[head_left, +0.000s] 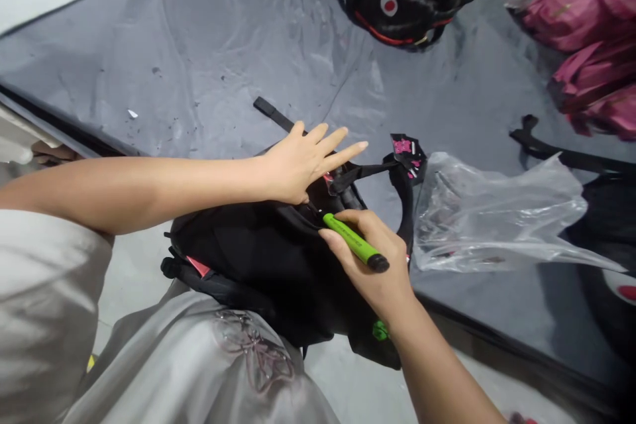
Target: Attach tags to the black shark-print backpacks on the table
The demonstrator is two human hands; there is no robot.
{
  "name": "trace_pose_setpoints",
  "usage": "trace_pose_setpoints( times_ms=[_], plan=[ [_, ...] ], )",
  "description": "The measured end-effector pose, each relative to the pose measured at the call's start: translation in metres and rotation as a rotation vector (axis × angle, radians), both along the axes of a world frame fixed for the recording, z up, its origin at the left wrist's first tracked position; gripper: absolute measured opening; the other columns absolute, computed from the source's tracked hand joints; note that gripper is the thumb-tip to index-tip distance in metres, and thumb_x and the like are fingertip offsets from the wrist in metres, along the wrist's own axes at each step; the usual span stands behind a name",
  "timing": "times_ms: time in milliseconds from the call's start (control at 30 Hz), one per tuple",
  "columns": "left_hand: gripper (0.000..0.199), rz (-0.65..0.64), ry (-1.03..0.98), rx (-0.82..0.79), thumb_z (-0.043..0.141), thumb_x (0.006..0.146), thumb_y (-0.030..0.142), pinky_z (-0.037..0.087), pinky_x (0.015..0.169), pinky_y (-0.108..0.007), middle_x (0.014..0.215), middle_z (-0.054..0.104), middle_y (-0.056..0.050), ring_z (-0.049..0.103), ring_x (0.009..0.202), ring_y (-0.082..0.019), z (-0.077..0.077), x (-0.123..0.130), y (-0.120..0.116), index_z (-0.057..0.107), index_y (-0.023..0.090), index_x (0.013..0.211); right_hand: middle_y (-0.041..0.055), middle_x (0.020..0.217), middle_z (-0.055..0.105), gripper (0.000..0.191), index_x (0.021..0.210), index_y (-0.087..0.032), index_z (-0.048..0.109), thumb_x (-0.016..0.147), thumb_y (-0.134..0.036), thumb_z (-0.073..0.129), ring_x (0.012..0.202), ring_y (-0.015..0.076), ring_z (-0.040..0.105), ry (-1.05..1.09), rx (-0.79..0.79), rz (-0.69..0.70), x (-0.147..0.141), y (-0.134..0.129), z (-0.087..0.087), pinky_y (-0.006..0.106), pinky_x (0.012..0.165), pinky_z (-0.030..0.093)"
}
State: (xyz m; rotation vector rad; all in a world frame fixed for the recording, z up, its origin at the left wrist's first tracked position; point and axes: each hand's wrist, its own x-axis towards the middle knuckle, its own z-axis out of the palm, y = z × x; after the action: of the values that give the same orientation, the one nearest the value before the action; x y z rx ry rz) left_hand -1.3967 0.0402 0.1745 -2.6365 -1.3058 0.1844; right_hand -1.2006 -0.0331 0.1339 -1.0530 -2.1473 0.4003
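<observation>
A black backpack (258, 258) rests against the table edge and over my lap, its straps trailing onto the table. My left hand (308, 162) presses on the bag's upper side with the fingers spread. In my right hand (377, 252) is a green marker-like pen (352, 240) with a black end, held between thumb and fingers. Its front tip points at the bag close to my left thumb, and I cannot tell whether it touches the fabric. A black tag with pink print (408, 154) lies by the bag's strap.
A clear plastic bag (497, 212) lies crumpled to the right on the grey-covered table (199, 33). Another black backpack with an eye design (412, 0) stands at the back. Pink wrapped bundles (586, 13) are at the right, above a further black bag (606, 225).
</observation>
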Motion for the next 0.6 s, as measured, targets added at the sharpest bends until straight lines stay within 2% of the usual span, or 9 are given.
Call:
trace_pose_setpoints(
  times_ms=[100, 200, 333, 400, 600],
  plan=[
    [0.114, 0.013, -0.018, -0.011, 0.068, 0.075, 0.053, 0.032, 0.108, -0.052, 0.165, 0.011, -0.014, 0.024, 0.143, -0.041, -0.002, 0.001, 0.002, -0.003, 0.023, 0.159, 0.0036, 0.088, 0.068, 0.014, 0.101, -0.021, 0.065, 0.090, -0.028, 0.068, 0.079, 0.0176, 0.066, 0.009, -0.056, 0.080, -0.001, 0.004, 0.003, 0.031, 0.072, 0.054],
    [0.112, 0.029, -0.023, -0.021, 0.069, 0.075, 0.051, 0.032, 0.108, -0.052, 0.164, 0.013, -0.015, 0.026, 0.142, -0.042, -0.001, 0.003, 0.002, 0.001, 0.022, 0.159, 0.0068, 0.095, 0.067, 0.022, 0.113, -0.021, 0.067, 0.091, -0.027, 0.066, 0.085, 0.0201, 0.067, -0.142, -0.082, 0.128, 0.005, 0.005, 0.009, 0.034, 0.074, 0.054],
    [0.109, 0.032, -0.038, -0.025, 0.070, 0.076, 0.051, 0.032, 0.109, -0.053, 0.163, 0.016, -0.014, 0.030, 0.139, -0.041, 0.002, 0.004, 0.000, 0.005, 0.022, 0.159, 0.0088, 0.102, 0.070, 0.023, 0.114, -0.021, 0.068, 0.091, -0.022, 0.062, 0.089, 0.0242, 0.068, -0.312, 0.020, 0.133, 0.010, 0.004, 0.016, 0.041, 0.078, 0.051],
    [0.107, 0.032, -0.043, -0.029, 0.070, 0.076, 0.049, 0.032, 0.109, -0.053, 0.163, 0.018, -0.015, 0.032, 0.138, -0.041, 0.003, 0.004, 0.000, 0.008, 0.021, 0.159, 0.0092, 0.105, 0.072, 0.021, 0.111, -0.020, 0.068, 0.091, -0.019, 0.062, 0.091, 0.0251, 0.069, -0.313, 0.070, 0.152, 0.008, 0.004, 0.017, 0.042, 0.081, 0.051],
    [0.102, 0.032, -0.079, -0.049, 0.068, 0.078, 0.048, 0.030, 0.110, -0.054, 0.162, 0.022, -0.013, 0.033, 0.137, -0.041, 0.004, 0.005, 0.000, 0.011, 0.022, 0.158, 0.0099, 0.107, 0.074, 0.021, 0.111, -0.019, 0.067, 0.091, -0.018, 0.061, 0.092, 0.0246, 0.071, -0.304, 0.091, 0.157, -0.003, 0.004, 0.017, 0.041, 0.082, 0.050]
  ],
)
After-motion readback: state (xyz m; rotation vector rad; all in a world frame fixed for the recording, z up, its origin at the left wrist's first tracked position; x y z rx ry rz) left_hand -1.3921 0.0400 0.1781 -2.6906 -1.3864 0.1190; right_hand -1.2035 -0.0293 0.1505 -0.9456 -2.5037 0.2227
